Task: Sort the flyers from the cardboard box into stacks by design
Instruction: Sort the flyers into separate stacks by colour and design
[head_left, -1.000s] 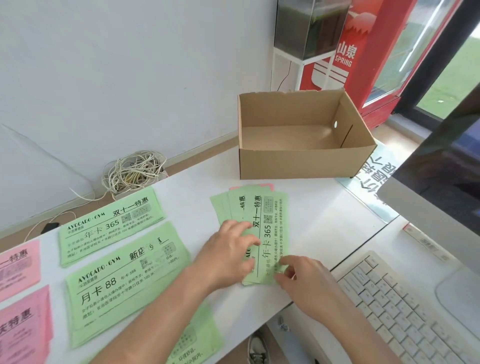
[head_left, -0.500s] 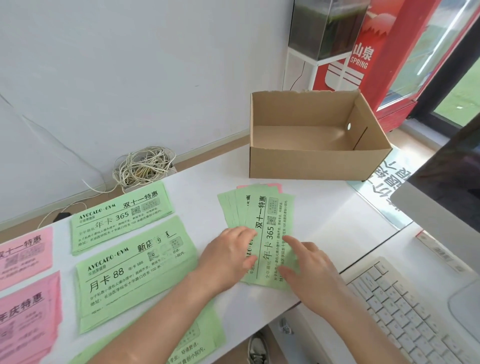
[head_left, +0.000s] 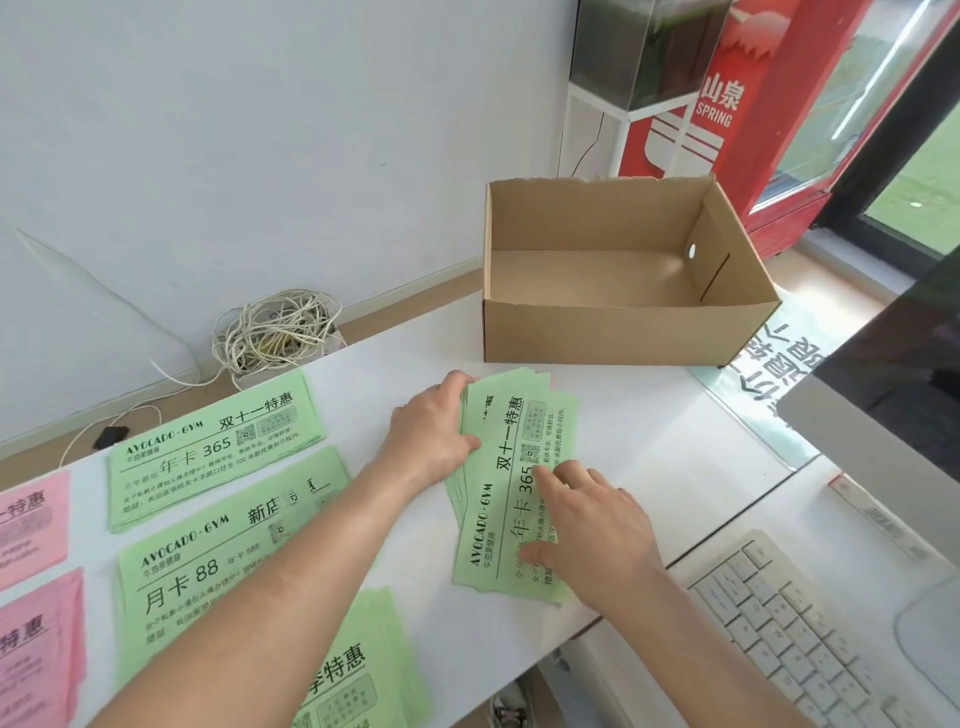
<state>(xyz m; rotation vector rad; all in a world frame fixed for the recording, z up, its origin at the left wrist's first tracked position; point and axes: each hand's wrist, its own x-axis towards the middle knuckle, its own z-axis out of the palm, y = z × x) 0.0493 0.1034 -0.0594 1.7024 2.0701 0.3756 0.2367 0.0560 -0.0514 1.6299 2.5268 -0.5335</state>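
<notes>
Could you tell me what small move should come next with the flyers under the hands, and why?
Probably slide the top flyer off the pile and carry it left to the matching stack. Both show the 365 design. The right hand lies flat on that top sheet, the left hand steadies the pile's edge, and the box looks empty.

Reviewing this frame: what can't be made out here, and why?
Head view only:
- Lower sheets of the pile: covered by the top flyer, so their designs and count are unknown.
- Pink flyers: cut off by the left edge.
- Bottom green stack: crossed by the left forearm and cut by the bottom edge.
- Small print on every flyer: too fine to read.
- Left hand: its fingertips are tucked behind the pile's edge.
</notes>
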